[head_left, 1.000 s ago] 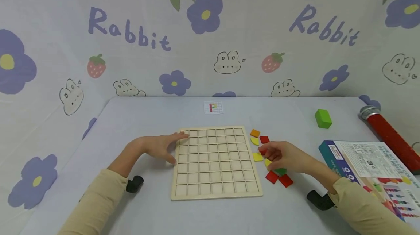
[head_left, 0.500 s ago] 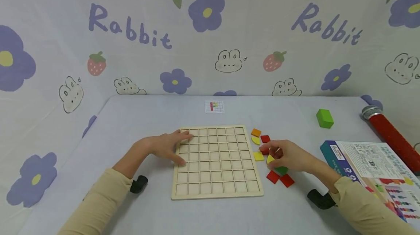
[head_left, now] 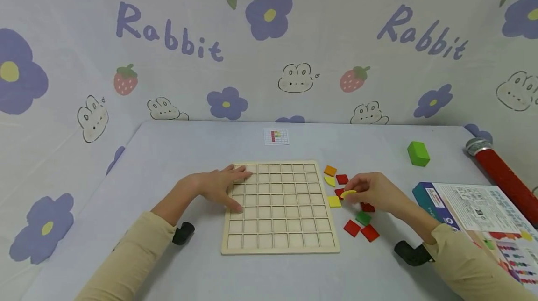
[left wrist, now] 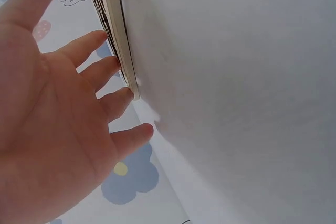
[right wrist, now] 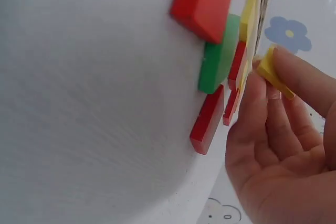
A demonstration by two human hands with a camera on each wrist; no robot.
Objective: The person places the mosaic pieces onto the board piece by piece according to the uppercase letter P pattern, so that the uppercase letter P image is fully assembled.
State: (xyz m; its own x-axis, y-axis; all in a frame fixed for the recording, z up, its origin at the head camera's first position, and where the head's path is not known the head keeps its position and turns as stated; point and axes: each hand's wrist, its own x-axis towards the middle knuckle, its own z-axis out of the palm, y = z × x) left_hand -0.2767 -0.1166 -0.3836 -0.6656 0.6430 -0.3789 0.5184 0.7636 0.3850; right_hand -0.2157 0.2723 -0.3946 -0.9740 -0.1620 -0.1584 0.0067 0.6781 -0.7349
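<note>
A pale wooden grid board (head_left: pixel 279 214) lies on the white table, its square cells bare. My left hand (head_left: pixel 218 188) rests on the board's left edge, fingers spread; in the left wrist view its fingertips (left wrist: pixel 113 64) are right at the board's side. My right hand (head_left: pixel 371 192) pinches a yellow rounded tile (head_left: pixel 348 193) between thumb and fingers, raised above the loose tiles; the right wrist view shows this yellow tile (right wrist: pixel 271 74) held clear of them. Around that hand lie a green tile (head_left: pixel 363 218), several red tiles (head_left: pixel 352 228), a yellow square (head_left: pixel 334 202) and an orange tile (head_left: pixel 330 170).
A small card with a coloured grid pattern (head_left: pixel 276 136) lies behind the board. To the right are a green block (head_left: pixel 418 154), a printed box (head_left: pixel 470 207) and a red microphone (head_left: pixel 502 177). A patterned cloth hangs behind the table.
My right hand has picked up the yellow rounded tile and lifted it, uncovering a red tile beside the green one. The left hand has slid slightly further onto the board.
</note>
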